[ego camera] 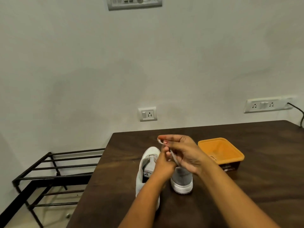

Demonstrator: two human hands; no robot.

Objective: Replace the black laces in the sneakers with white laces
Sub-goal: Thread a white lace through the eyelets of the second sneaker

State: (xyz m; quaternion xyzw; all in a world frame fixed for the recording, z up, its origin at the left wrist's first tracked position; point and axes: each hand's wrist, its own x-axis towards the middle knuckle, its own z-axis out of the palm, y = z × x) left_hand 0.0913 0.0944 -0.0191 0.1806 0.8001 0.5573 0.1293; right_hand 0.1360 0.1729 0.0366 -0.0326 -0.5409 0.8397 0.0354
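Head view looks down on a dark wooden table [246,186] with a black metal rack [54,178] beside its left edge. Two grey sneakers with white soles stand side by side on the table, toes pointing away from the person, and an orange container [227,148] sits just to their right.

No black lace shows anywhere, so the removal step looks done, at least on the left-hand sneaker [143,167]. That shoe's tongue lies open, and a pale band appears to cross its lowest eyelets, which suggests white lacing has only begun there. Most of its eyelets appear unthreaded. The right-hand sneaker [181,180] shows only its heel behind the hands, so its lacing cannot be judged.

Both forearms reach in from the bottom edge and meet above the shoes. The right hand [185,152] is raised, palm turned leftward, its thumb and forefinger pinching the white lace [174,157] near the end, with the strand trailing down across the palm towards the shoes. The left hand [164,163] sits lower, over the open tongue, its fingers curled close against the strand; whether they actually grip it cannot be told.
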